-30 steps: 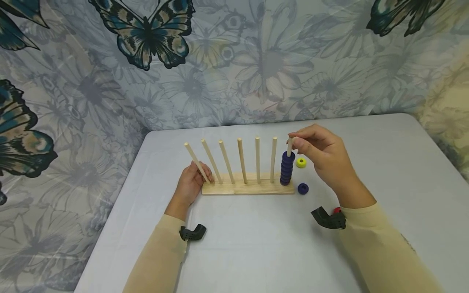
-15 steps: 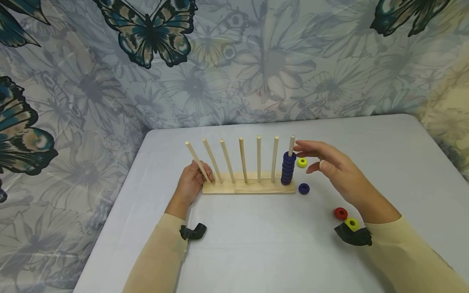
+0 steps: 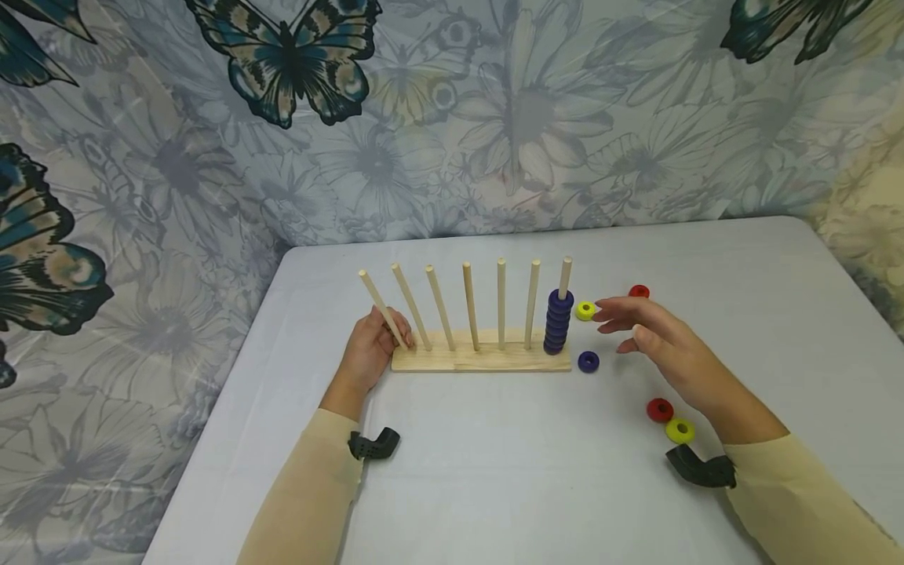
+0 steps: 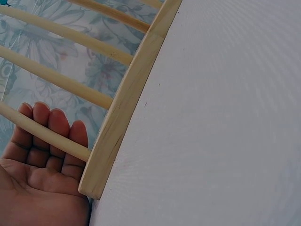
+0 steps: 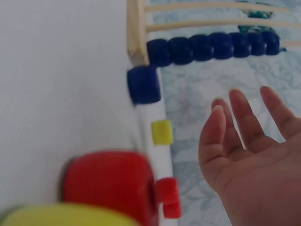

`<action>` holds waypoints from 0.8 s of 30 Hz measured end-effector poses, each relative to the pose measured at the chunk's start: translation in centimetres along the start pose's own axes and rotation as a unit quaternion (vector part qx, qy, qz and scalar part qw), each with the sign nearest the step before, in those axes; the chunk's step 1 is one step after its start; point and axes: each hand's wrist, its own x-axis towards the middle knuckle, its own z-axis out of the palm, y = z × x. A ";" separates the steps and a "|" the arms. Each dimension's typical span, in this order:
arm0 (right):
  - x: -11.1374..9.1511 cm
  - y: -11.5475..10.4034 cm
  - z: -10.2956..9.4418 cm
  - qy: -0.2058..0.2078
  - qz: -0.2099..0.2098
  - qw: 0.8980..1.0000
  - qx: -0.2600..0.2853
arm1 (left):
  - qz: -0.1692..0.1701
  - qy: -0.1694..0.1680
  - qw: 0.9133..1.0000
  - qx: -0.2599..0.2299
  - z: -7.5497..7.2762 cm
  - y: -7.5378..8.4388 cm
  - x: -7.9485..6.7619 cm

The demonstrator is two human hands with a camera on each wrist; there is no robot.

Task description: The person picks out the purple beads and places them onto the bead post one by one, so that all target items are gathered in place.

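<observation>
A wooden peg stand (image 3: 480, 359) with a row of upright pegs sits on the table. My left hand (image 3: 370, 349) holds its left end, fingers curled behind the outermost peg (image 4: 47, 134). The rightmost peg carries a stack of dark blue beads (image 3: 557, 323), the bare tip above them. My right hand (image 3: 660, 333) hovers to the right of the stand with nothing in it, fingers spread and slightly bent. Below its fingertips and nearer the stand lie a loose blue bead (image 3: 588, 362) and a small yellow bead (image 3: 585, 311).
A red bead (image 3: 660, 410) and a yellow bead (image 3: 680, 430) lie side by side near my right wrist. Behind the right hand is another red bead (image 3: 639, 291), partly hidden. A patterned cloth (image 3: 452, 157) hangs behind the white table (image 3: 480, 479).
My right hand has let go of the top of the rightmost peg and moved right and down, fingers opening. Red and yellow beads have come into sight. My left hand stays at the stand.
</observation>
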 end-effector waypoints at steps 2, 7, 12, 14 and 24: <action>-0.2 0.5 0.0 0.003 0.028 0.999 -0.021 | 0.002 0.001 1.000 -0.001 0.0 0.0 0.0; -0.6 2.2 0.4 -0.007 0.117 0.992 -0.051 | 0.004 -0.001 1.000 -0.006 -0.2 -0.2 0.0; -0.9 3.9 0.8 -0.045 0.166 0.979 -0.108 | 0.004 -0.003 1.000 -0.008 -0.2 -0.2 0.0; -0.8 4.3 0.9 -0.052 0.162 0.976 -0.136 | 0.005 -0.004 1.000 -0.008 -0.2 -0.2 0.0; -0.9 5.0 1.0 -0.048 0.135 0.968 -0.204 | 0.008 -0.005 1.000 -0.001 -0.1 -0.2 -0.1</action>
